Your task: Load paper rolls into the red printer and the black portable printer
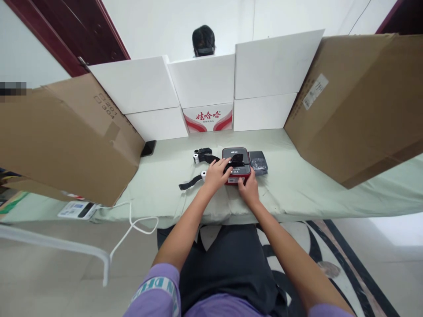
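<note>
A small red and black device (236, 164) lies on the pale green table cover (297, 193) in front of me. My left hand (216, 173) rests on its left side, fingers spread over a black flap on its top. My right hand (249, 188) grips its near right corner with curled fingers. A black strap (191, 182) and small white rolls (196, 156) lie just left of the device. A dark grey pouch (258, 162) sits against its right side.
White foam boxes (203, 81) wall the table's back, one with red print (208, 117). Big cardboard sheets lean at left (66, 141) and right (357, 105). A black phone (148, 148) lies at left. A person's head (203, 40) shows behind the boxes. A white cable (132, 222) hangs off the edge.
</note>
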A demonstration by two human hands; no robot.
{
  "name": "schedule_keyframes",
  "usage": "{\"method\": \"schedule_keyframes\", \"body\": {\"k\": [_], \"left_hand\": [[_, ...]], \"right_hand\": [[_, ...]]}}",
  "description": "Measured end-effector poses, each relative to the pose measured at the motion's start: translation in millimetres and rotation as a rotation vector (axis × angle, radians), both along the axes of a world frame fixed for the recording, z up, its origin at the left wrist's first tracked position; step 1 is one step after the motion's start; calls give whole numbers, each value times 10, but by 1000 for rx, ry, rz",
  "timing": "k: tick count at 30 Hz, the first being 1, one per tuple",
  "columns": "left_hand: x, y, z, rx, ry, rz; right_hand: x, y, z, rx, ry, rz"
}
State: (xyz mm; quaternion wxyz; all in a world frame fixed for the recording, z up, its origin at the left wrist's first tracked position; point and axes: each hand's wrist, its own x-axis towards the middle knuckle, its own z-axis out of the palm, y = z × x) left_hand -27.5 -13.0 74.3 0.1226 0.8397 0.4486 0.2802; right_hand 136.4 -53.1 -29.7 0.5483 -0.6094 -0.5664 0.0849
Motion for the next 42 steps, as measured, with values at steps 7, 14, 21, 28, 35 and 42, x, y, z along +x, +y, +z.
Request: {"method": "schedule_keyframes", "body": {"k": [7,14,21,28,35,42], "left_hand": [[9,19,-45,-18,-51,-18],[-9,16,-58,-33,-51,-24],[-11,14,-91,-61,-93,-15],[178,-211,-346,-118,-448,134],[246,-206,-514,-440,-811,117],[141,-37,-412,-532,-938,42]], "right_hand": [[3,-7,18,-17,-12,-13],[-16,-27,75,-44,-13,-11],[-12,-19,57,-39,-20,-23],[11,-22,44,-24,1,1],[35,-73,133,70,-17,16],[127,64,348,19,-15,71]]}}
